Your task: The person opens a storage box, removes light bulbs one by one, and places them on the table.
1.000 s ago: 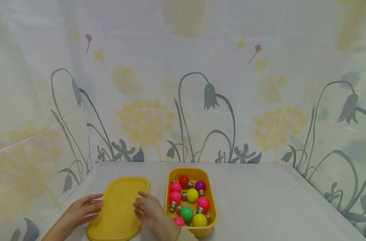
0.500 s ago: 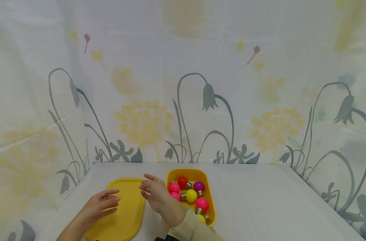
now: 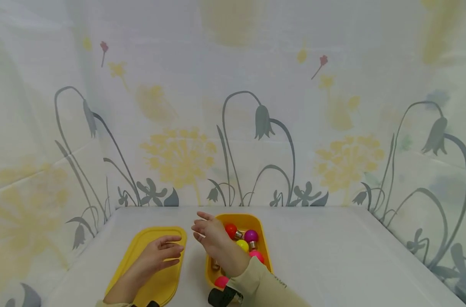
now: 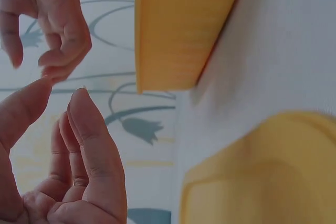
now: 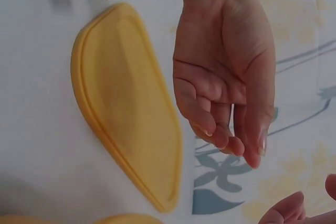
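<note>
My left hand (image 3: pixel 156 258) hovers above the flat yellow lid (image 3: pixel 142 247), its fingers loosely bent and nothing between them. In the right wrist view that same left hand (image 5: pixel 226 72) hangs palm toward the camera. To its right, my right hand (image 3: pixel 219 243) is raised over the left side of the yellow box (image 3: pixel 266 251), fingers relaxed, holding nothing. Colourful light bulbs with metal screw bases lie inside the box: a red bulb (image 3: pixel 231 230), a purple bulb (image 3: pixel 251 235), a yellow bulb (image 3: pixel 242 245) and pink ones. My right hand and sleeve hide several bulbs.
A white cloth (image 3: pixel 325 256) covers the table. Behind it stands a pale curtain (image 3: pixel 233 128) printed with grey and yellow flowers. A dark wrist camera (image 3: pixel 219 296) sits by my right cuff, in front of the box's near end.
Both hands have moved to the right and up in the head view. The right hand went from beside the lid to over the box, now covering bulbs; the left came over the lid.
</note>
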`<move>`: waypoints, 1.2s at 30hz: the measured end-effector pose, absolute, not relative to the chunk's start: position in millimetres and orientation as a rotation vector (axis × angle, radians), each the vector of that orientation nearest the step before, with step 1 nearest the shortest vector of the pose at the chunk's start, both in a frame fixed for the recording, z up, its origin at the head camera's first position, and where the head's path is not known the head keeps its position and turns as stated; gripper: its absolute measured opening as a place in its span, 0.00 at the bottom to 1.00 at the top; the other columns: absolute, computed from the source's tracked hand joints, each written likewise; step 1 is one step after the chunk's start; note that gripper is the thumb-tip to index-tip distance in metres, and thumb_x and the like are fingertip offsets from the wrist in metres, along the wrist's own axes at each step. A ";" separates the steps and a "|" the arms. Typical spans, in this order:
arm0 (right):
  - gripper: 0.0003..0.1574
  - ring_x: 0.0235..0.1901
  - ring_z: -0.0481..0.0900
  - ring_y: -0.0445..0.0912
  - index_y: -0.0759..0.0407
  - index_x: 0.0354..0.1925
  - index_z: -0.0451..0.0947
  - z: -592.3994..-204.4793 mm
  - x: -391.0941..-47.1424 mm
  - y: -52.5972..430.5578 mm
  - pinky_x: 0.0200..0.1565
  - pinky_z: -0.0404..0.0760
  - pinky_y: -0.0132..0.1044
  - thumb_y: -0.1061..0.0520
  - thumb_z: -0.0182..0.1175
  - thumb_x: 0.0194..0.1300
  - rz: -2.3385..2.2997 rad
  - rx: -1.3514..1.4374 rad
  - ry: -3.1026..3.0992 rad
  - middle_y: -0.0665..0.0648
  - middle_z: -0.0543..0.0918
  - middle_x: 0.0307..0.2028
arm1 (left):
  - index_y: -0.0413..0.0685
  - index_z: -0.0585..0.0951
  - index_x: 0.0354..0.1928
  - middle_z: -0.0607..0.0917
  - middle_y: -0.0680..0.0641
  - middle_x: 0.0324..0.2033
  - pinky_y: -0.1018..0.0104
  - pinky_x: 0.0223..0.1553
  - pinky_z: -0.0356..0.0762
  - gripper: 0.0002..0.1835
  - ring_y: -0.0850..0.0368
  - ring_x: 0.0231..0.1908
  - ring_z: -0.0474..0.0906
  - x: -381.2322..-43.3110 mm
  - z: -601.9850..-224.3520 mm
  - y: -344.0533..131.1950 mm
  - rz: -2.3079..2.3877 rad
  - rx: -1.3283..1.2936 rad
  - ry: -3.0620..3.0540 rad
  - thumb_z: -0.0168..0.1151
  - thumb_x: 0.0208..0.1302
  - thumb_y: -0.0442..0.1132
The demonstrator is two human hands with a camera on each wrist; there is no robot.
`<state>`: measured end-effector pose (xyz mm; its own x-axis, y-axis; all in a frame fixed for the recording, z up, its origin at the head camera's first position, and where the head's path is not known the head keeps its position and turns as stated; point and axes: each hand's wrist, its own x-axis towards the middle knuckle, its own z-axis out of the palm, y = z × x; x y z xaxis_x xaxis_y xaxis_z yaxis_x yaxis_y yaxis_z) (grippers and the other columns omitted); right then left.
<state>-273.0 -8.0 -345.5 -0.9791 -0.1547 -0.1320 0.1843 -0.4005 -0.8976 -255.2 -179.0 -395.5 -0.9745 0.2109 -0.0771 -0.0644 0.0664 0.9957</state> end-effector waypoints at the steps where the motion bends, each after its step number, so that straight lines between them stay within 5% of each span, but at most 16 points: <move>1: 0.23 0.34 0.70 0.48 0.67 0.57 0.66 -345.0 -274.0 -6.0 0.43 0.76 0.34 0.68 0.52 0.63 -2.472 0.032 1.594 0.64 0.70 0.47 | 0.27 0.64 0.60 0.78 0.41 0.43 0.55 0.46 0.77 0.31 0.48 0.43 0.77 -255.3 -395.5 -175.9 2.020 0.165 2.124 0.61 0.63 0.40; 13: 0.26 0.35 0.68 0.47 0.70 0.60 0.61 -347.7 -294.5 19.9 0.40 0.75 0.31 0.70 0.50 0.63 -2.441 -0.067 1.689 0.66 0.67 0.49 | 0.25 0.63 0.59 0.78 0.42 0.41 0.54 0.47 0.77 0.28 0.46 0.45 0.77 -257.8 -397.8 -138.2 2.062 0.239 2.021 0.60 0.62 0.35; 22: 0.27 0.39 0.70 0.50 0.70 0.60 0.63 -348.3 -309.3 41.5 0.53 0.72 0.44 0.71 0.52 0.62 -2.283 -0.211 1.848 0.63 0.69 0.47 | 0.27 0.64 0.58 0.76 0.39 0.44 0.54 0.45 0.78 0.28 0.50 0.41 0.78 -258.4 -400.4 -117.9 1.994 0.158 2.043 0.62 0.61 0.34; 36: 0.21 0.39 0.74 0.49 0.68 0.53 0.69 -361.3 -325.8 65.8 0.49 0.76 0.43 0.70 0.56 0.60 -1.954 -0.388 2.114 0.67 0.73 0.47 | 0.32 0.66 0.58 0.78 0.40 0.42 0.58 0.39 0.81 0.30 0.54 0.35 0.78 -259.5 -412.1 -113.3 1.946 0.036 2.079 0.66 0.56 0.33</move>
